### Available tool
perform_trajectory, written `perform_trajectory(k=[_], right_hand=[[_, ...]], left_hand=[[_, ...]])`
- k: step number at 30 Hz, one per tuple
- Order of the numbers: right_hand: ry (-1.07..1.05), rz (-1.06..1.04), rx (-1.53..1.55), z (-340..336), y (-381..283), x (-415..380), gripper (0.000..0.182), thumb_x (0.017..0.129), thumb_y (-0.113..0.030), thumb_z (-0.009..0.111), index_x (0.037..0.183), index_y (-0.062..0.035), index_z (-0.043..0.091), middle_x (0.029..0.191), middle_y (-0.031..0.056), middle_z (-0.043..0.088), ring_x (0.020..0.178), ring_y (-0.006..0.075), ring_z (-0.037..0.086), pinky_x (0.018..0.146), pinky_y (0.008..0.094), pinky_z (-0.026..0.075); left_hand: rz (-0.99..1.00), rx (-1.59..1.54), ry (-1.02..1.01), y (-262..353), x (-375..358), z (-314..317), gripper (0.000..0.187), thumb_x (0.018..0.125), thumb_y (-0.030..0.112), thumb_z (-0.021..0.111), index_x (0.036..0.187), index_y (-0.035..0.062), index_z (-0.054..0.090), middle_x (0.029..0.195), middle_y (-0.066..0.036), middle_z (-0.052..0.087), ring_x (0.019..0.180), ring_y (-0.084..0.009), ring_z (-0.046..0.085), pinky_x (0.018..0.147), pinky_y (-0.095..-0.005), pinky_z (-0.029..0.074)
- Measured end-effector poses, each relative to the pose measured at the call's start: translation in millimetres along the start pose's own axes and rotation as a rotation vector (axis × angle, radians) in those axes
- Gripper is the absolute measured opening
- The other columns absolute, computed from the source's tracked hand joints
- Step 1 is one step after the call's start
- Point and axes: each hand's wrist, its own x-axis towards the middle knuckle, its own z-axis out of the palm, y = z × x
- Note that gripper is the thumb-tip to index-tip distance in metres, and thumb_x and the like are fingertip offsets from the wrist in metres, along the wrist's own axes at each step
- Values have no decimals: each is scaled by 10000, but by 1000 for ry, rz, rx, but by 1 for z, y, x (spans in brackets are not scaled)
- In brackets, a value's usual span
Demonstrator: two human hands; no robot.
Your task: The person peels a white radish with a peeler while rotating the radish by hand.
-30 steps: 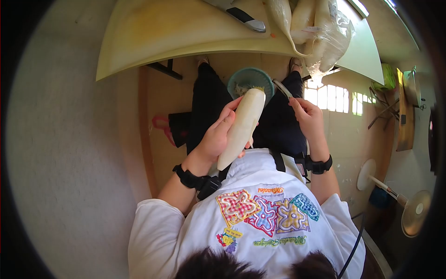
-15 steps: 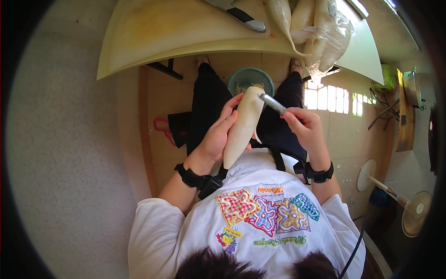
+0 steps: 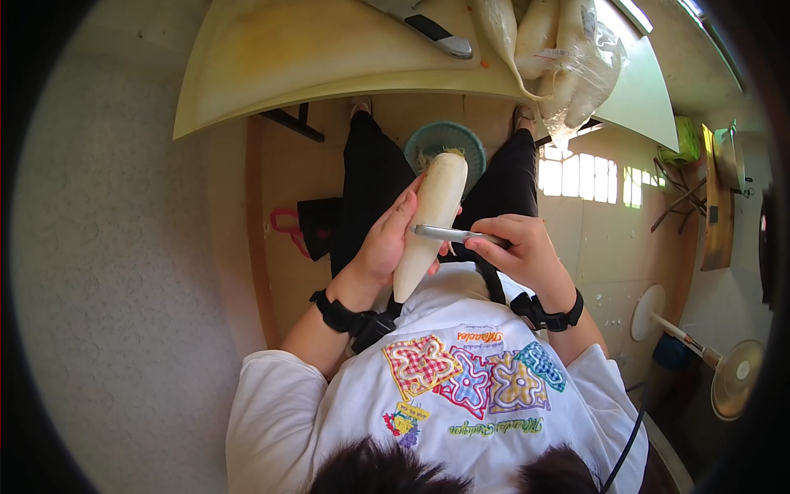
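A long white daikon radish [image 3: 441,191] slants across my lap, its leafy-stub end pointing away from me. Wrapped around its left side and underside is my left hand [image 3: 390,239], with fingertips showing at the right edge. My right hand [image 3: 522,251] grips the handle of a metal peeler [image 3: 448,234], whose head lies across the middle of the radish. Beyond the radish's far end, between my feet, a teal basin [image 3: 428,132] holds pale peelings, partly hidden by the radish.
On the table [image 3: 329,58] ahead lie a dark-handled knife [image 3: 436,34] and several more daikon radishes [image 3: 536,37], some in a clear plastic bag [image 3: 597,74]. A pink-handled dark object [image 3: 317,229] is on the floor at left. A fan [image 3: 735,379] stands at right.
The peeler has moved from the far end of the radish down toward its middle, nearer me. My right hand came closer with it. My left hand keeps its hold.
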Motion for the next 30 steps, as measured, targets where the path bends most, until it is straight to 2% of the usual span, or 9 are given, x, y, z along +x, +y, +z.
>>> perform_trajectory(k=[4, 6, 7, 8, 9, 10, 13, 14, 30], right_hand=[[-12, 1, -17, -2, 4, -1, 150, 856, -154, 785, 928, -29, 742, 677, 82, 628, 603, 185, 587, 568, 307, 450], [151, -55, -52, -2, 18, 1, 182, 872, -199, 781, 945, -36, 749, 680, 70, 635, 591, 155, 572, 553, 295, 448], [277, 54, 99, -2, 44, 7, 192, 902, -213, 757, 949, -28, 754, 675, 68, 627, 593, 98, 528, 552, 285, 436], [432, 259, -3, -12, 57, 22, 223, 937, -230, 722, 961, -10, 755, 682, 35, 633, 609, 56, 493, 549, 262, 416], [493, 490, 163, -24, 98, 30, 272, 958, -261, 705, 951, 7, 753, 634, -13, 579, 585, 46, 475, 520, 237, 371], [550, 555, 390, -35, 95, 32, 308, 969, -288, 698, 928, 13, 743, 599, -62, 507, 543, 30, 432, 488, 216, 304], [528, 545, 456, -36, 77, 27, 320, 971, -314, 698, 916, 0, 734, 572, -77, 441, 510, 27, 397, 470, 213, 268], [480, 550, 443, -35, 72, 25, 327, 970, -322, 701, 917, -1, 734, 574, -74, 456, 503, 25, 403, 469, 208, 276], [342, 487, 478, -21, 69, 9, 230, 962, -217, 713, 923, 9, 735, 622, -75, 506, 563, 15, 427, 496, 211, 308]], left_hand=[[25, 107, -26, 3, 0, 5, 657, 1050, 554, 353, 1602, 238, 188, 1227, -121, 588, 765, -198, 654, 516, -320, 564], [9, 145, -21, 2, -2, 3, 675, 1047, 553, 365, 1607, 229, 172, 1224, -126, 588, 762, -198, 655, 516, -317, 564], [-4, 183, -18, 0, -4, 2, 694, 1045, 552, 376, 1612, 220, 156, 1221, -131, 589, 759, -199, 656, 516, -314, 565], [-9, 176, -19, -4, -7, 3, 694, 1045, 552, 376, 1612, 220, 156, 1221, -131, 589, 759, -199, 656, 516, -314, 565], [-34, 220, -50, -8, -11, 5, 708, 1043, 548, 387, 1614, 207, 146, 1214, -132, 588, 759, -199, 656, 517, -313, 567], [-54, 274, -86, -7, -10, 5, 723, 1041, 545, 398, 1616, 194, 136, 1207, -133, 587, 759, -200, 655, 517, -313, 568], [-18, 200, -63, -3, -5, 2, 726, 1042, 539, 404, 1615, 181, 140, 1201, -132, 587, 771, -199, 653, 518, -311, 569], [-35, 185, 8, 0, -8, 1, 654, 1068, 493, 375, 1618, 207, 166, 1093, -86, 591, 743, -176, 635, 530, -309, 556], [4, 136, -10, 2, 2, -1, 609, 1087, 445, 337, 1615, 193, 167, 1090, -106, 591, 751, -190, 638, 503, -310, 551]])
